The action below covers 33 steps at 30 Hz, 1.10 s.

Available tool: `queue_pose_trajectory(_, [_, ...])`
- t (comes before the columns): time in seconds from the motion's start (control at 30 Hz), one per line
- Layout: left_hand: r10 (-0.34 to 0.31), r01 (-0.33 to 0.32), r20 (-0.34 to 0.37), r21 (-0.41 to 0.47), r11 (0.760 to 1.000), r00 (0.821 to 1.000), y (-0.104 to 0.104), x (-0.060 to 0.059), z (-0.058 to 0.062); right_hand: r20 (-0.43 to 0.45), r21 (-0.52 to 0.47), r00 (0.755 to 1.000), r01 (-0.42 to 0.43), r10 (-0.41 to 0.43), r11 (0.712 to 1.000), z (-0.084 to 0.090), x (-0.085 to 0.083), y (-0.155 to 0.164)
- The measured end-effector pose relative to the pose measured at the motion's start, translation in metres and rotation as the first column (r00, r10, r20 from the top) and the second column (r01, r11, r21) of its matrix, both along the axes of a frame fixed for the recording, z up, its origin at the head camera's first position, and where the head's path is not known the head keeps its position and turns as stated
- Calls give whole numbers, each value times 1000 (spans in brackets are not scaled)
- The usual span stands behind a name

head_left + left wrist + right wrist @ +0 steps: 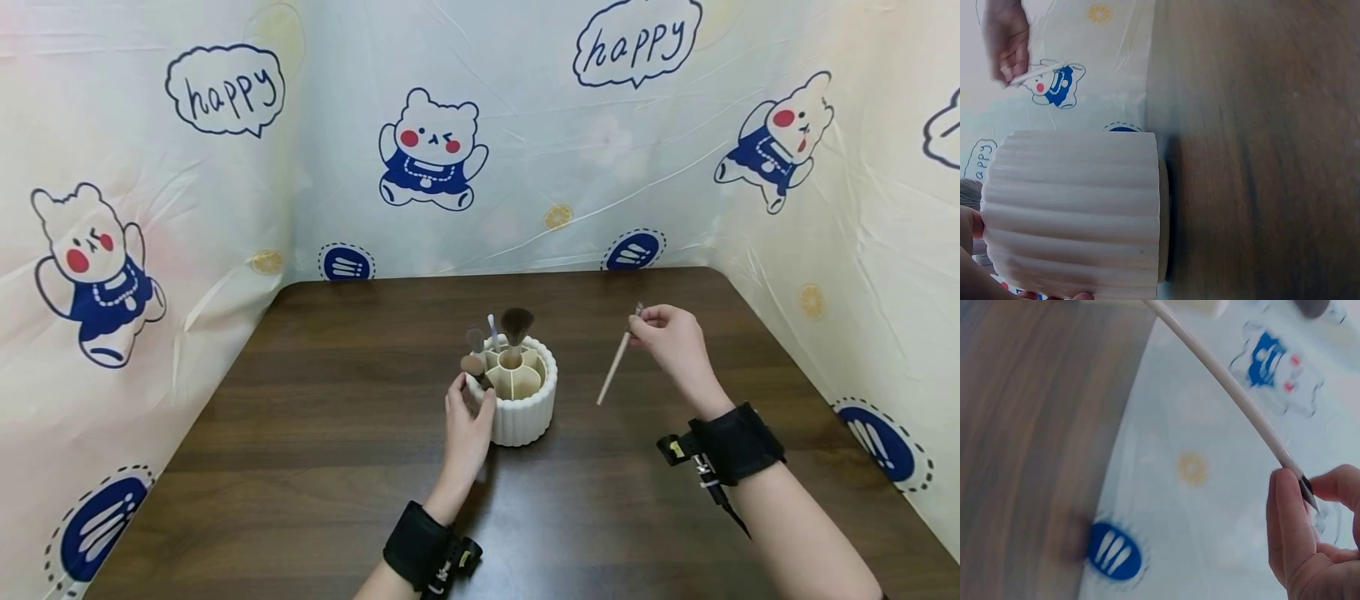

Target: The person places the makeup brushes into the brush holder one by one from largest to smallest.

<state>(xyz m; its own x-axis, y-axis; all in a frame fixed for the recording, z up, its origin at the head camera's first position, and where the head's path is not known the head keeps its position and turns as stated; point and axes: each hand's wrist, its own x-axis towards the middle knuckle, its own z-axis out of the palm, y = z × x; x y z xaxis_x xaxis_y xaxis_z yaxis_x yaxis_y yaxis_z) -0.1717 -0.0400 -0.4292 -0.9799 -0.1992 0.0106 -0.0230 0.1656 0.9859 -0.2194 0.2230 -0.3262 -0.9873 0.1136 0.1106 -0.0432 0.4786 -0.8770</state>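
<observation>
Brushes stand bristle-up in a cream ribbed holder that sits near the middle of the dark wooden table, and I read the scene from its left side across. My left hand rests against the holder's left wall, thumb and fingers curved onto the ribs, a grip that seems meant to steady the pot so it cannot slide or tip. From the left wrist view the ribbed wall fills the frame with fingertips at its edge. Inside, the holder is split into petal-shaped compartments; the brushes crowd the left and rear ones, while the nearer right ones look vacant. Further right, well apart from the holder and above the table, my right hand pinches a thin pale-handled brush near its bristle end, the handle slanting down and left toward the holder. The right wrist view shows that narrow pinch at the dark ferrule.
</observation>
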Motion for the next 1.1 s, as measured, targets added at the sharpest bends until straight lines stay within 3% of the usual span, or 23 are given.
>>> queue_pose_trajectory(0.2, [-5, 5, -6, -10, 1000, 1000, 0, 0, -1, -139, -60, 988, 56, -64, 997, 11, -3, -28])
queue_pose_trajectory(0.37, [-6, 5, -13, -22, 1000, 1000, 0, 0, -3, -238, -228, 964, 61, -117, 972, 8, -5, -44])
queue_pose_trajectory(0.47, [-5, 4, -19, -27, 1000, 1000, 0, 0, -4, -263, -255, 958, 49, -118, 966, 3, -5, -55])
queue_pose_trajectory(0.83, [4, -5, -24, -27, 1000, 1000, -1, -1, -5, -203, -68, 979, -13, -1, 998, -35, -8, -87])
queue_pose_trajectory(1.1, [2, -3, -26, -38, 999, 1000, 0, 0, -3, -141, -30, 990, -21, 16, 999, -52, -8, -91])
